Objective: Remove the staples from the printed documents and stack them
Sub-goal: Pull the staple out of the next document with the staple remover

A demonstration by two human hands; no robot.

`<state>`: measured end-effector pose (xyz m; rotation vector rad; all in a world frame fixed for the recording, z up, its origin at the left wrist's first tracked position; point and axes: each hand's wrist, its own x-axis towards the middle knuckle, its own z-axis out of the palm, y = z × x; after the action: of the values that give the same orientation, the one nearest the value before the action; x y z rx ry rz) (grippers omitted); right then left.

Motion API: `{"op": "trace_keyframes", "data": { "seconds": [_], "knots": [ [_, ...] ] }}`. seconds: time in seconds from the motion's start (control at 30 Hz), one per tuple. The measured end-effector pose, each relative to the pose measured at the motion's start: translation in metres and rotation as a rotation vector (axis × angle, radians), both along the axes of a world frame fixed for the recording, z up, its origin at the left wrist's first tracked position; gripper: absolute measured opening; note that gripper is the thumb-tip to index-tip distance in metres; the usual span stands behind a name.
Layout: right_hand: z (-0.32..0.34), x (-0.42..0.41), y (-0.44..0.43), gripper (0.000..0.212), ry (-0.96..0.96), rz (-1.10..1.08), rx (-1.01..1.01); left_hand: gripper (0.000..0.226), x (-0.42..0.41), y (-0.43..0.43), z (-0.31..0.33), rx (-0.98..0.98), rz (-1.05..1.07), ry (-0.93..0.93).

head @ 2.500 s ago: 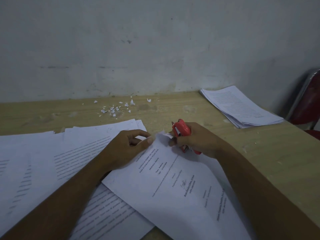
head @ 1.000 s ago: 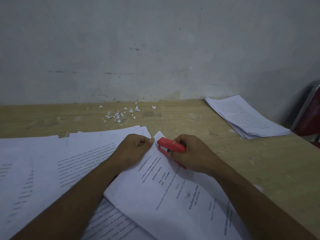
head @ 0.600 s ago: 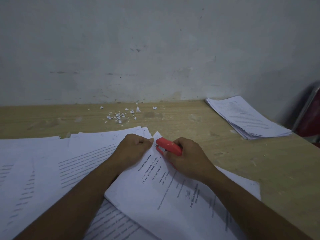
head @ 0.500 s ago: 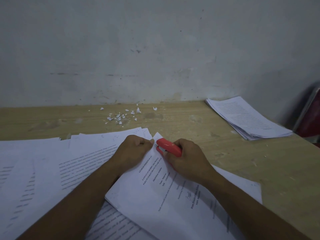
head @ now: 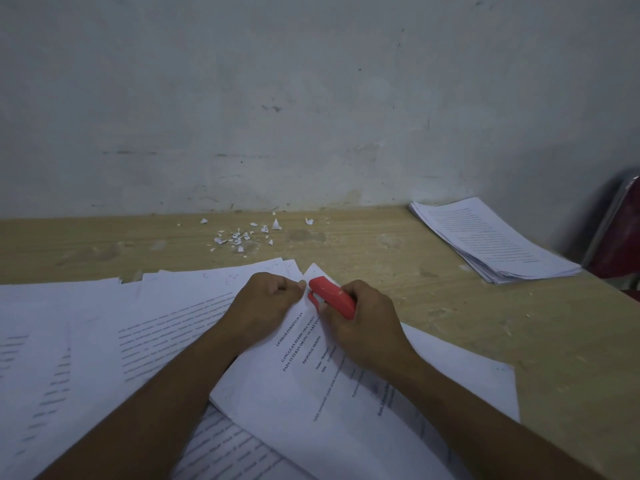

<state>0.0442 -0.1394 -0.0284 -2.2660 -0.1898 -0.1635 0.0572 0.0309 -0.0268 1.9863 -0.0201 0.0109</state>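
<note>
A printed document with a title page lies tilted in front of me on the wooden table. My left hand pinches its top corner with curled fingers. My right hand grips a red staple remover, whose tip sits at that same corner, right beside my left thumb. The staple itself is hidden. A neat stack of printed pages lies at the table's far right.
Loose printed sheets spread over the table's left half, partly under the document. Several small torn paper bits lie near the wall. A dark red chair stands past the table's right edge.
The red staple remover came down from a raised, upright hold to lie flat with its tip at the document's corner. My left hand keeps its pinch there. Little has moved in the last half second.
</note>
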Motion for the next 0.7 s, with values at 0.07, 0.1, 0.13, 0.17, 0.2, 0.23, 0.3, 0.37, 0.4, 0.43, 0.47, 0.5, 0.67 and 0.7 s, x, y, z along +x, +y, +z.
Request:
{"op": "trace_keyframes", "data": {
  "seconds": [0.07,0.1,0.13,0.17,0.2,0.23,0.3,0.37,0.4,0.43,0.47,0.5,0.67,0.7],
  "knots": [
    [-0.001,-0.001,0.003,0.017,-0.021,0.005,-0.020,0.034,0.000,0.001,-0.001,0.007,-0.002,-0.007],
    [-0.001,-0.001,0.003,0.016,-0.022,0.005,-0.026,0.034,0.000,0.001,-0.001,0.005,-0.004,-0.007],
    [-0.001,-0.001,0.003,0.016,-0.015,0.003,-0.023,0.033,0.000,0.001,-0.001,0.001,-0.005,-0.006],
    [0.000,0.000,0.002,0.017,-0.004,0.001,-0.011,0.033,-0.001,0.001,0.000,0.001,-0.003,-0.009],
    [0.001,0.000,0.001,0.018,0.011,-0.002,0.001,0.033,-0.001,0.000,0.000,0.003,0.002,-0.014],
    [0.001,0.001,0.001,0.019,0.028,-0.006,0.010,0.032,-0.001,0.000,0.000,0.001,0.007,-0.018],
    [0.002,0.002,0.001,0.021,0.045,-0.010,0.010,0.031,-0.002,0.000,0.000,-0.017,0.007,-0.018],
    [0.002,0.002,0.002,0.021,0.029,-0.010,-0.013,0.031,-0.002,-0.001,0.000,-0.032,-0.002,-0.014],
    [0.002,0.001,0.003,0.020,0.021,-0.008,-0.027,0.031,-0.002,-0.001,0.000,-0.036,-0.002,-0.012],
    [0.003,0.001,0.003,0.020,0.014,-0.005,-0.038,0.030,-0.002,-0.001,0.000,-0.039,-0.002,-0.012],
    [0.004,0.000,0.003,0.020,0.010,-0.004,-0.044,0.028,-0.001,-0.001,0.000,-0.046,0.000,-0.010],
    [0.005,0.000,0.002,0.020,0.008,-0.003,-0.043,0.026,-0.002,-0.001,0.001,-0.056,-0.001,-0.005],
    [0.011,0.004,-0.003,0.021,0.061,-0.010,-0.003,0.021,-0.003,-0.001,0.003,-0.083,-0.020,0.007],
    [0.011,0.004,-0.004,0.021,0.080,-0.010,0.004,0.021,-0.004,-0.001,0.003,-0.084,-0.024,0.003]
  ]
}}
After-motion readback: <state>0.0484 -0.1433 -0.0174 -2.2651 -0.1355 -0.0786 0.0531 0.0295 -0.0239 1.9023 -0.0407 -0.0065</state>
